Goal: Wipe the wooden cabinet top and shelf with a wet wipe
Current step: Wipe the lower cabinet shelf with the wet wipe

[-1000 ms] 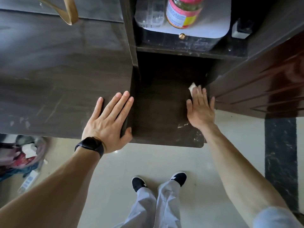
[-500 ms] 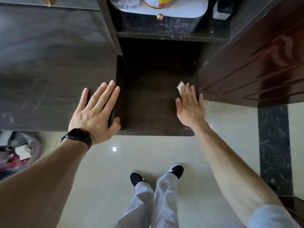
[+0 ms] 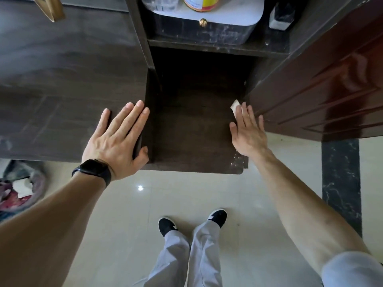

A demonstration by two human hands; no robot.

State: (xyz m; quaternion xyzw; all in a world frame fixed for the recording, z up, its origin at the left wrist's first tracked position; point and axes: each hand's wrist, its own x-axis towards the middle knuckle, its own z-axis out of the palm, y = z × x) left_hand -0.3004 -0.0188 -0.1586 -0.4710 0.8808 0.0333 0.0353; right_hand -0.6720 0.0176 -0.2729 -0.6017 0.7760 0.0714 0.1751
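The dark wooden cabinet top (image 3: 62,83) fills the left of the head view. Lower and to its right lies the dark wooden shelf (image 3: 192,131). My left hand (image 3: 118,141) rests flat on the cabinet top's right edge, fingers apart, thumb hooked over the side, a black watch on the wrist. My right hand (image 3: 247,131) lies flat on the shelf's right side and presses the white wet wipe (image 3: 235,105), whose corner sticks out past the fingertips. The rest of the wipe is hidden under the hand.
A reddish-brown door (image 3: 323,90) stands close to my right hand. Above the shelf, a white board (image 3: 244,15) carries a jar (image 3: 201,3) and a clear container (image 3: 159,3). A rubbish bag (image 3: 20,187) sits on the tiled floor at left. White smears mark the shelf's front right corner (image 3: 236,160).
My right hand with the wipe stays at the shelf's right edge, shifting only slightly. My left hand keeps its place on the cabinet top. The camera has moved a little.
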